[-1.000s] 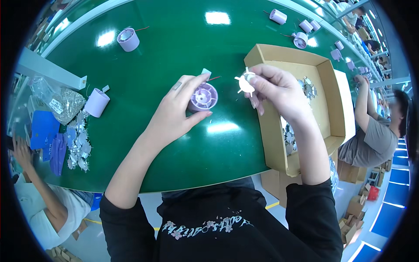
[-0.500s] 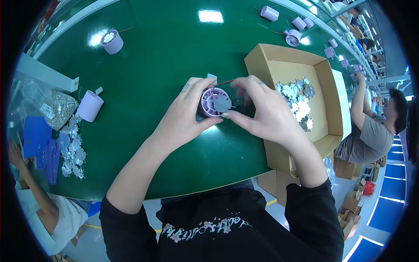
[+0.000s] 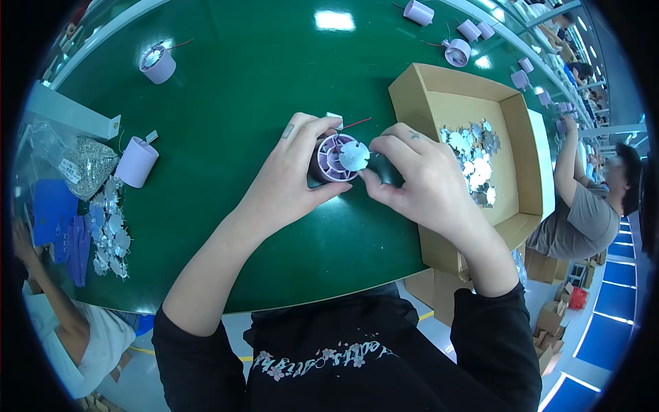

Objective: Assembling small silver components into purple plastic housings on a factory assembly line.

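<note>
My left hand [image 3: 292,165] is wrapped round a short light-purple cylindrical housing [image 3: 329,159], its open end with ribs inside facing up. A small round metal disc [image 3: 355,156] with tabs on its edge sits over the right part of that opening, off its middle. At the disc's right edge are the bent thumb and fingers of my right hand [image 3: 422,172], closed on it; part of this grip is hidden. A red wire [image 3: 357,123] and a small white connector [image 3: 334,121] stick out behind the housing.
An open cardboard box [image 3: 511,199] with several metal discs [image 3: 473,161] stands at right. More discs [image 3: 110,233] lie at left by a bag of small parts [image 3: 96,165]. Purple housings [image 3: 137,163] are spread over the green table [image 3: 274,62]. People sit on both sides.
My right hand has shifted slightly right, its fingers more bent. The disc has moved a little up and right over the housing and now catches the light. My left hand keeps its hold.
</note>
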`<state>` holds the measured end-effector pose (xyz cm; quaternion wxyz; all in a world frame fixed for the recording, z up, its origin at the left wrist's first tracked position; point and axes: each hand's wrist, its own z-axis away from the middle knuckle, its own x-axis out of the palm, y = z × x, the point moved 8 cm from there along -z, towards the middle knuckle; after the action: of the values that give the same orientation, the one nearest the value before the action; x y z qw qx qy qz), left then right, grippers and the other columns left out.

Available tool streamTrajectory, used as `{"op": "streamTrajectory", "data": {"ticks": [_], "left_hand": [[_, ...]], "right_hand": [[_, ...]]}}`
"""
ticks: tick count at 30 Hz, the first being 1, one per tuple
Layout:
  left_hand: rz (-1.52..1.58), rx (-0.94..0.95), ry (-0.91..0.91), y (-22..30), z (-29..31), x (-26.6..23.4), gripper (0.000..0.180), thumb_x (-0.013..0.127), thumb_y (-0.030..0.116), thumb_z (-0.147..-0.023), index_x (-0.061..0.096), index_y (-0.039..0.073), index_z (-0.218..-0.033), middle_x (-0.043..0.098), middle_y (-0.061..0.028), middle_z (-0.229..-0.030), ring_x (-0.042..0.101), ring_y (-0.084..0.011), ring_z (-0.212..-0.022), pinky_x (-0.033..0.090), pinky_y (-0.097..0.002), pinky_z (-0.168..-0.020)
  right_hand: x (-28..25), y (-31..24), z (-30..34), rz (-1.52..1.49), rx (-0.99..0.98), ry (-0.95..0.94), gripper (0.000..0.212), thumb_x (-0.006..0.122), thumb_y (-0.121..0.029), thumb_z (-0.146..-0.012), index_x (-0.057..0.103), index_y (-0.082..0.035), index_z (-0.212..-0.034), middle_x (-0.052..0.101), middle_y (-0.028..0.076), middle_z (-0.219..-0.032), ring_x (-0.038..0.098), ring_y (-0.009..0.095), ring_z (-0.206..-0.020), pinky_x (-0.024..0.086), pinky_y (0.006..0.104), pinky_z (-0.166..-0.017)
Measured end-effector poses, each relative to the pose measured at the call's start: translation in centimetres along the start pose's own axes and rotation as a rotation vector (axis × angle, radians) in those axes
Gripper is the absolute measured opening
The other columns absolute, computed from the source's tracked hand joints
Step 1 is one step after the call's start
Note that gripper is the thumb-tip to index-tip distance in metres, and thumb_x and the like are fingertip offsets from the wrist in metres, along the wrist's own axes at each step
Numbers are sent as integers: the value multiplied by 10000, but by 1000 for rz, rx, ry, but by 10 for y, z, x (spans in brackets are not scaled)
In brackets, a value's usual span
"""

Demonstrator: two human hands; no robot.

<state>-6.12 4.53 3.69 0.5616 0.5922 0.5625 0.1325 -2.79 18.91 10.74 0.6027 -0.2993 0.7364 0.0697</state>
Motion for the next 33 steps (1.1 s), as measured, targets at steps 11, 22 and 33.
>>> {"op": "streamTrajectory", "data": {"ticks": [11, 22, 33], "left_hand": [[97, -68, -32, -4, 0, -2, 765, 877, -7, -745, 541, 70, -1427, 552, -97, -1261, 627, -258, -1252, 535, -410, -1103], [102, -61, -83, -4, 1, -1, 787, 873, -1, -754, 522, 53, -1457, 550, -104, -1274, 614, -264, -1270, 524, -411, -1112], [-196, 257, 118, 16, 3, -7, 622, 901, 87, -695, 564, 104, -1217, 640, -140, -1267, 605, -396, -1185, 515, -496, -990]], "right_hand": [[2, -5, -9, -111, -129, 25, 224, 800, -188, -878, 736, -32, -1026, 686, 66, -982, 708, 260, -845, 589, 388, -652], [6, -5, -10, -80, -125, 6, 231, 799, -206, -881, 738, -43, -1033, 682, 61, -982, 702, 250, -885, 583, 380, -643], [6, -16, 0, -46, -223, 27, 262, 786, -212, -850, 728, -74, -1065, 639, 80, -1081, 683, 242, -1008, 596, 366, -676]]}}
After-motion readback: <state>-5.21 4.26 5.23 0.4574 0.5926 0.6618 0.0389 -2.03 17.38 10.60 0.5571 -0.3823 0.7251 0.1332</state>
